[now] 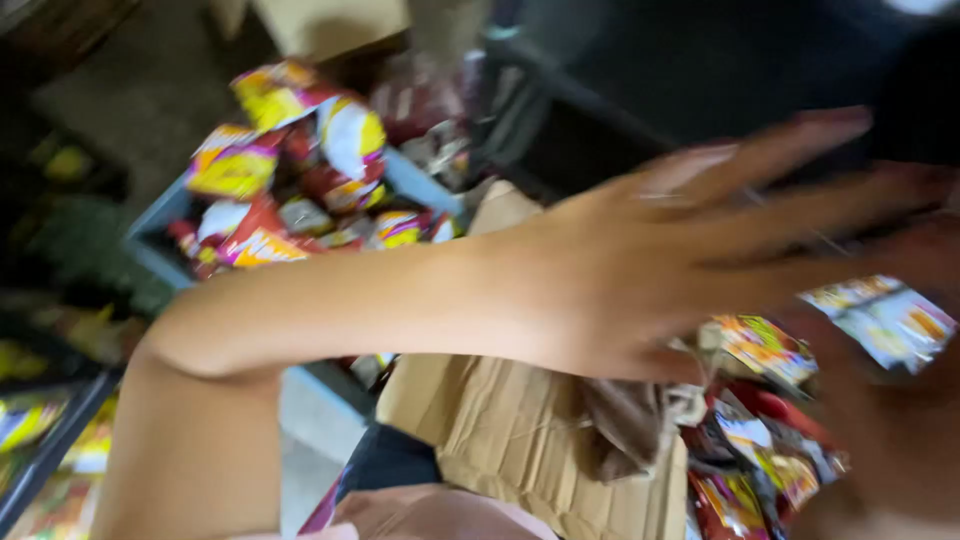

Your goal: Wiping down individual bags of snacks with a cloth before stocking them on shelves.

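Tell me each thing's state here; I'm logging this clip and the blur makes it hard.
left hand: fingers spread, reaching right, holding nothing visible.
right hand: blurred, at a snack packet; grip unclear.
snack packet: lifted above the pile.
grey crate: heaped with sealed packets.
cardboard box: flaps open, packets spilling beside it.

My left hand (660, 265) is smeared with motion blur, its fingertips fading into the dark at the right. My right hand (890, 430) is a blurred reddish shape cut by the right and bottom edges; whether it grips the snack packets (760, 440) I cannot tell. My forearm hides part of the grey crate (160, 225). The cardboard box (520, 430) runs off the bottom edge.
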